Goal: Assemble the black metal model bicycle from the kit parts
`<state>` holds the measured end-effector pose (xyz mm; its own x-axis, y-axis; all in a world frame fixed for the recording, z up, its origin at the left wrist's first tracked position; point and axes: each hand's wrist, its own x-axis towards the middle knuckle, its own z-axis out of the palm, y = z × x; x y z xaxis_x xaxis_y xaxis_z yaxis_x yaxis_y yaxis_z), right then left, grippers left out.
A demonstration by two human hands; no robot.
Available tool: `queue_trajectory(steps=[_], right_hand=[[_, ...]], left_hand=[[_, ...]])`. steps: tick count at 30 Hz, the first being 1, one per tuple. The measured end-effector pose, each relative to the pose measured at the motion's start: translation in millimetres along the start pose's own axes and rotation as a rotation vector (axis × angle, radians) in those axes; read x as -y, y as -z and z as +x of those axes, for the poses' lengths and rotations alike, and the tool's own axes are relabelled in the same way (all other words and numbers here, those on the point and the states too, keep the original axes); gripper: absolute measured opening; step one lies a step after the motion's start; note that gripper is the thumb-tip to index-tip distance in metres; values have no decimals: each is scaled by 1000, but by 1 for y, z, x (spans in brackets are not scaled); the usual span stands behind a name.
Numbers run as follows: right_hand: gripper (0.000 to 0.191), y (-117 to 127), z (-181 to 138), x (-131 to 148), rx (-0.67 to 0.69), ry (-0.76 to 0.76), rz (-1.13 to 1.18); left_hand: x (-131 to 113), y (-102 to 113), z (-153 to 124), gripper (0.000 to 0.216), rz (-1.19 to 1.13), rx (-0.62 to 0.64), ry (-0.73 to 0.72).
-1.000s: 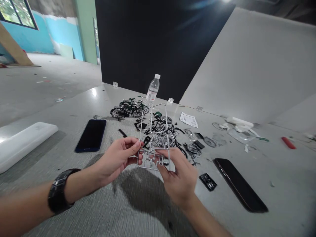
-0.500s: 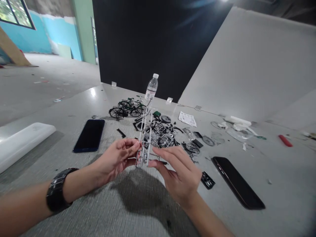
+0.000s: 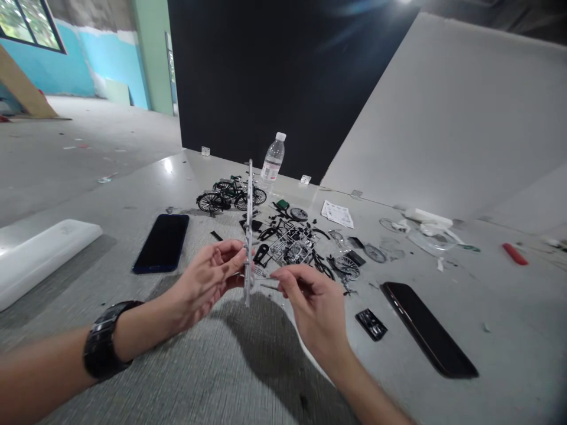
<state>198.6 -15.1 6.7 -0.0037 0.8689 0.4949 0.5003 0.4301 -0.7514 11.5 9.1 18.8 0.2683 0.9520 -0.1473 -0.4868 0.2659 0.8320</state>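
My left hand pinches a silver plastic parts frame, which stands upright and edge-on to me above the grey table. My right hand is beside it, thumb and forefinger pinched on a thin silver piece at the frame's lower edge. A black watch sits on my left wrist. Just beyond the hands lies a heap of black and silver model bicycle parts.
Two built model bicycles and a water bottle stand at the back. A dark phone lies left, another phone right, a small black part between. A white case is far left, a folded sheet and a red tool right.
The parts frame has turned from facing me to edge-on while my left hand keeps hold. My right hand shifted from the frame's face to a pinch at its lower edge.
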Motion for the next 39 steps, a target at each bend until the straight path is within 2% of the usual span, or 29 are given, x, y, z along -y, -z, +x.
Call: queue_trajectory(steps=[3,5,7,10,13,22,26,29,33,36,39], right_hand=[[25,-1,4,-9,27,-150,73],[26,-1,6,-16,42,-146,56],[21,-1,8,-23,46,-75,0],[13,-2,8,-29,33,29,-65],[9,-2,8,-31,44,56,-96],[13,-4,7,-41,310,171,-326],[9,-3,8,-41,359,162,-425],[10,1,8,-37,254,139,-350],[30,5,4,-27,41,-51,-19],[32,4,1,-19,17,-135,198],[28,1,0,-12,35,-229,288]], left_hand=[[-1,-1,2,13,-20,-94,-51],[0,1,6,13,-46,-149,-91],[1,3,10,14,-59,-177,-119],[2,7,13,19,-41,-170,-138],[4,9,14,23,-22,-144,-143],[6,10,15,30,14,-119,-140],[5,9,14,25,54,-96,-143],[4,8,13,23,98,-93,-146],[6,9,11,23,153,-93,-179],[9,11,11,23,220,-66,-193],[13,13,12,21,289,-15,-215]])
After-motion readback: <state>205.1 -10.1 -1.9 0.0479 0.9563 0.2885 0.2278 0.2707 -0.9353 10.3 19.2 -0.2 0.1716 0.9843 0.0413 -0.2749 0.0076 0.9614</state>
